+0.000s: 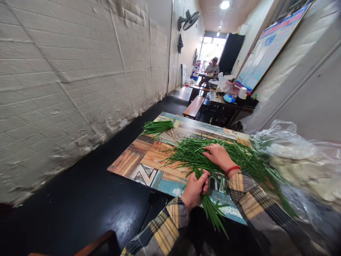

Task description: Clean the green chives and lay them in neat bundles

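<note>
Green stalk pile (190, 153), 1: on bench (157, 156), long axis mostly crosswise, directly beneath right hand (217, 156), the nearer; whether its fingers grip, cannot tell. Stalk bunch (213, 211), 1: gripped in fingers of left hand (195, 188), long axis slanting past near bench edge.

Stalk pile (189, 153) across near table (151, 158), mid to right; small bundle (160, 126) on table, far left; plastic bags (303, 160) right of pile; right hand (218, 156) on pile; left hand (195, 188) before it, at near edge, around a bunch (213, 209); bench (194, 106) and back table (220, 99) behind; wall (80, 71) at left, fan (191, 21) mounted on it.
</note>
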`<state>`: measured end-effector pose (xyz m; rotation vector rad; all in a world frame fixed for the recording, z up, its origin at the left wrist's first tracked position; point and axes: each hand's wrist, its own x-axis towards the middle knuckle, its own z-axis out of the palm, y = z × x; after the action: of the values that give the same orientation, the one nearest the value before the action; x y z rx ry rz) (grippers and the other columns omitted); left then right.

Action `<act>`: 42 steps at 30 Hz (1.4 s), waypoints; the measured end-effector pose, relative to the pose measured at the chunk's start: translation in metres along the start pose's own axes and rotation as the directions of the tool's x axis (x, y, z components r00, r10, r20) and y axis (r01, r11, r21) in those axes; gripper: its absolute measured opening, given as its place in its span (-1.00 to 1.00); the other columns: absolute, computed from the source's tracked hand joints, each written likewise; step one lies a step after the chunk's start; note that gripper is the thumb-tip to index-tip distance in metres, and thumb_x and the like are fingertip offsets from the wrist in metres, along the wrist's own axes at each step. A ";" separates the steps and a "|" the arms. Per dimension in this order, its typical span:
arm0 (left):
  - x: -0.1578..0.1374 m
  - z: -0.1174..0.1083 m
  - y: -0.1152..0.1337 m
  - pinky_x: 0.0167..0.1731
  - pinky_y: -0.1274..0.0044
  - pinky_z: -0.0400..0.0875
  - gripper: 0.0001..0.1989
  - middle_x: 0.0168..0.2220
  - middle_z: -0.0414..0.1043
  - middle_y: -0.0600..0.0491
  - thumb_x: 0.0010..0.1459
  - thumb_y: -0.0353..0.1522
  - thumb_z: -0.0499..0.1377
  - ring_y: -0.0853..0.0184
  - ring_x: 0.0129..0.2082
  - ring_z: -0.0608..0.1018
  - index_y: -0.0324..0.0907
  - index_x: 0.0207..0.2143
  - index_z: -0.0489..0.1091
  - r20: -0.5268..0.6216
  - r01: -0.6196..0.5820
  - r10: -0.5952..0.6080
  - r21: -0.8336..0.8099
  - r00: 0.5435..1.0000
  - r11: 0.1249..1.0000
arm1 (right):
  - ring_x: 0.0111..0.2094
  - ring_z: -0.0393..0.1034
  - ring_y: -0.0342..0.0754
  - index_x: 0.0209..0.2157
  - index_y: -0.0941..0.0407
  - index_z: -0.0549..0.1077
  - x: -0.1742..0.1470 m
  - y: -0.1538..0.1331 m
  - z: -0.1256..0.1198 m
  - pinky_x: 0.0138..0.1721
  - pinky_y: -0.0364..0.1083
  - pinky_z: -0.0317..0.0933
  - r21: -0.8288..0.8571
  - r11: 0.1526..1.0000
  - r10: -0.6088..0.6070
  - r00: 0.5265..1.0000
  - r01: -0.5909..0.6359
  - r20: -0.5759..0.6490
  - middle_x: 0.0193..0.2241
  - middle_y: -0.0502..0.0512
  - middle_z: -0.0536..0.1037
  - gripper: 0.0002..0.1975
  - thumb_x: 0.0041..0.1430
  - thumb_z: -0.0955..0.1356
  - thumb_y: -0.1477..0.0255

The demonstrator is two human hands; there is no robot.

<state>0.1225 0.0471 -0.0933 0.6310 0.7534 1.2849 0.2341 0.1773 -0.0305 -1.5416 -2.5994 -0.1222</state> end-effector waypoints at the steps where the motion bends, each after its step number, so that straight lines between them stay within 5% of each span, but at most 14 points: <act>1: 0.000 -0.001 -0.001 -0.74 0.65 -0.05 -0.56 -0.61 0.19 0.23 -0.07 -0.08 0.29 0.58 -0.75 0.16 -0.23 -0.31 0.31 0.010 -0.007 0.006 0.005 1.000 1.000 | -0.13 0.38 0.05 -0.05 0.11 0.49 0.007 -0.006 0.001 -0.11 -0.06 0.16 -0.027 0.999 0.044 0.999 -0.045 -0.008 -0.21 0.21 0.55 -0.67 0.24 0.25 0.32; 4: -0.001 -0.003 -0.003 -0.74 0.64 -0.04 -0.55 -0.62 0.19 0.23 -0.08 -0.07 0.28 0.58 -0.75 0.17 -0.24 -0.31 0.31 0.038 -0.004 0.003 0.009 0.999 1.000 | -0.07 0.37 0.05 0.06 0.17 0.40 0.022 -0.012 0.000 -0.09 -0.06 0.15 -0.062 0.989 0.130 0.990 -0.133 -0.051 -0.11 0.27 0.52 -0.62 0.28 0.19 0.38; 9: 0.000 -0.004 -0.007 -0.74 0.64 -0.05 -0.55 -0.63 0.20 0.24 -0.08 -0.06 0.27 0.58 -0.76 0.18 -0.22 -0.31 0.29 0.059 0.026 -0.024 -0.027 0.998 0.999 | -0.15 0.41 -0.02 -0.15 0.04 0.54 0.029 -0.018 -0.005 -0.14 -0.11 0.17 -0.082 0.995 0.068 0.997 -0.065 0.035 -0.21 0.13 0.56 -0.71 0.25 0.24 0.29; 13: 0.001 -0.004 -0.008 -0.75 0.64 -0.05 -0.56 -0.64 0.19 0.25 -0.08 -0.06 0.26 0.58 -0.77 0.17 -0.22 -0.34 0.28 0.067 0.027 -0.024 -0.034 0.997 0.999 | -0.17 0.41 0.06 -0.16 0.12 0.53 0.033 -0.035 -0.003 -0.17 -0.06 0.19 -0.173 0.983 0.068 0.994 -0.052 0.089 -0.24 0.21 0.55 -0.61 0.14 0.32 0.14; 19: 0.000 -0.004 -0.008 -0.75 0.64 -0.06 -0.57 -0.66 0.18 0.25 -0.08 -0.05 0.25 0.57 -0.78 0.17 -0.20 -0.38 0.25 0.044 0.025 -0.024 -0.004 0.999 1.000 | -0.16 0.42 0.10 -0.19 0.13 0.53 0.043 -0.049 0.005 -0.16 -0.02 0.20 -0.186 0.982 0.036 0.993 -0.015 0.109 -0.23 0.24 0.56 -0.70 0.07 0.38 0.26; 25: -0.001 -0.003 -0.008 -0.73 0.64 -0.03 -0.54 -0.65 0.19 0.24 -0.08 -0.01 0.25 0.57 -0.76 0.18 -0.21 -0.38 0.25 0.033 0.009 -0.010 0.017 0.999 1.000 | -0.17 0.42 0.08 -0.36 0.12 0.57 0.044 -0.050 0.011 -0.15 -0.02 0.18 -0.050 0.998 0.048 0.998 -0.046 0.046 -0.29 0.22 0.57 -0.85 0.07 0.38 0.36; 30: -0.002 -0.003 -0.006 -0.72 0.63 -0.02 -0.54 -0.65 0.18 0.23 -0.08 -0.03 0.26 0.57 -0.75 0.18 -0.23 -0.36 0.29 0.061 -0.004 0.004 0.005 0.998 1.000 | -0.22 0.41 -0.01 -0.39 0.08 0.58 0.045 -0.023 -0.006 -0.19 -0.09 0.19 0.225 0.971 0.106 0.991 -0.084 -0.087 -0.31 0.12 0.56 -0.81 0.13 0.32 0.33; 33: -0.002 -0.002 -0.004 -0.73 0.64 -0.04 -0.55 -0.64 0.17 0.23 -0.07 -0.04 0.26 0.57 -0.75 0.17 -0.23 -0.34 0.29 0.057 -0.007 0.006 0.009 0.998 1.000 | -0.32 0.39 -0.05 -0.40 0.11 0.56 0.042 0.006 -0.022 -0.28 -0.11 0.20 0.456 0.882 0.221 0.958 -0.116 -0.183 -0.40 0.07 0.54 -0.76 0.07 0.34 0.24; 37: -0.001 -0.004 -0.003 -0.72 0.65 -0.04 -0.56 -0.62 0.18 0.23 -0.05 -0.06 0.26 0.58 -0.73 0.17 -0.23 -0.33 0.30 0.060 -0.017 0.014 0.043 0.998 0.999 | -0.55 0.26 -0.15 -0.43 0.15 0.49 0.030 0.039 -0.041 -0.52 -0.15 0.12 0.749 0.655 0.405 0.885 -0.105 -0.231 -0.58 0.00 0.44 -0.62 0.00 0.33 0.09; 42: 0.002 -0.006 -0.005 -0.72 0.66 -0.05 -0.57 -0.60 0.17 0.23 -0.02 -0.08 0.24 0.58 -0.72 0.16 -0.24 -0.28 0.31 0.040 -0.032 0.029 0.083 0.999 0.996 | -0.62 0.12 -0.20 -0.49 0.09 0.41 0.010 0.062 -0.068 -0.65 -0.19 -0.01 0.884 0.465 0.482 0.849 -0.036 -0.219 -0.59 -0.01 0.42 -0.74 -0.04 0.36 0.17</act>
<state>0.1212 0.0483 -0.1007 0.7357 0.7709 1.2701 0.2881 0.2072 0.0390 -1.2496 -1.5366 0.6857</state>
